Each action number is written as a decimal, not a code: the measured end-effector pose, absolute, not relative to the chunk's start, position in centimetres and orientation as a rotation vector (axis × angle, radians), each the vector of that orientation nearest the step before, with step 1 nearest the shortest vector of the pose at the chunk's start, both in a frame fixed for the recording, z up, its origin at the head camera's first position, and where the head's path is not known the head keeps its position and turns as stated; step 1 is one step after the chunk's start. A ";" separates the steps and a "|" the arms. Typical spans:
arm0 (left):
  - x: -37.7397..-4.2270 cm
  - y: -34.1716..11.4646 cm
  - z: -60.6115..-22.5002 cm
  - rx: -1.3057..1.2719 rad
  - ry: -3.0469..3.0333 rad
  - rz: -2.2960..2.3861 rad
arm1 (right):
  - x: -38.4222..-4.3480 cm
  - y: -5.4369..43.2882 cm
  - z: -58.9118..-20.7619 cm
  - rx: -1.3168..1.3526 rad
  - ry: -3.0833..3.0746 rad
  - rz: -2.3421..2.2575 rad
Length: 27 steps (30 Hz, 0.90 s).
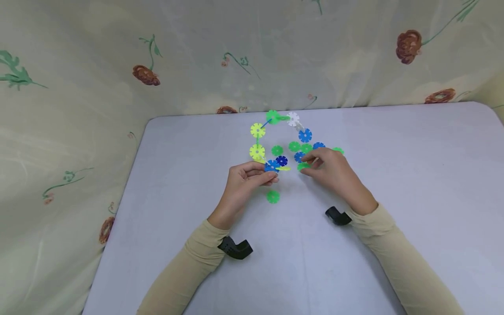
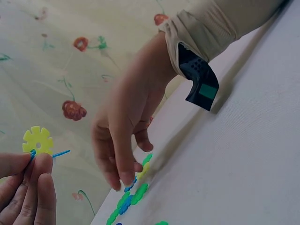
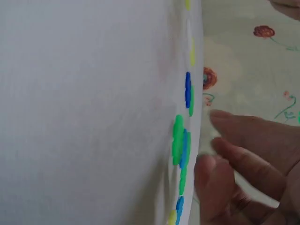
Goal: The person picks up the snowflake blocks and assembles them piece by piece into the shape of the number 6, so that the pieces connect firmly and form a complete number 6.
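While the left hand point(image 1: 245, 178) pinches a blue disc point(image 1: 271, 166) of the linked chain point(image 1: 257, 152), the right hand point(image 1: 331, 167), loosely bent and apparently empty, hovers by loose discs point(image 1: 294, 146) on the table point(image 1: 177, 188); steady left support and edge pickup seem advisable.

Blue notched plastic disc point(image 1: 271, 166) partly hidden in left hand's point(image 1: 249, 177) grip; green round plastic disc point(image 1: 338, 150) part-covered by right hand point(image 1: 332, 168); left wrist view crops left hand at left edge; right wrist view has right hand blurred, cropped, coloured plastic discs point(image 3: 177, 140) edge-on, notches unreadable; beige cloth sleeves point(image 1: 183, 267), white worktop point(image 1: 299, 275) cut off by head view's lower edge.
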<state>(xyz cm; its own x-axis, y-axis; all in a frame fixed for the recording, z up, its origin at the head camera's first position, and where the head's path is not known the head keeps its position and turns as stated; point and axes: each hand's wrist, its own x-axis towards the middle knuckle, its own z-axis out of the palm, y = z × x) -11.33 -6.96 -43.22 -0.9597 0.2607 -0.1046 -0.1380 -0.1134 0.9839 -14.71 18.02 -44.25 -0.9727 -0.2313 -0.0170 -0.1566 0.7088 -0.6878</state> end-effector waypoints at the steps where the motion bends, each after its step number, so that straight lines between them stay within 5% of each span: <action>1: -11.3 -6.9 -43.2 0.134 1.891 2.158 | -14.8 18.1 -44.3 -0.288 2.795 -1.087; 27: -11.4 -7.0 -43.3 0.116 1.902 2.169 | -15.3 19.0 -43.9 -0.152 2.446 -1.390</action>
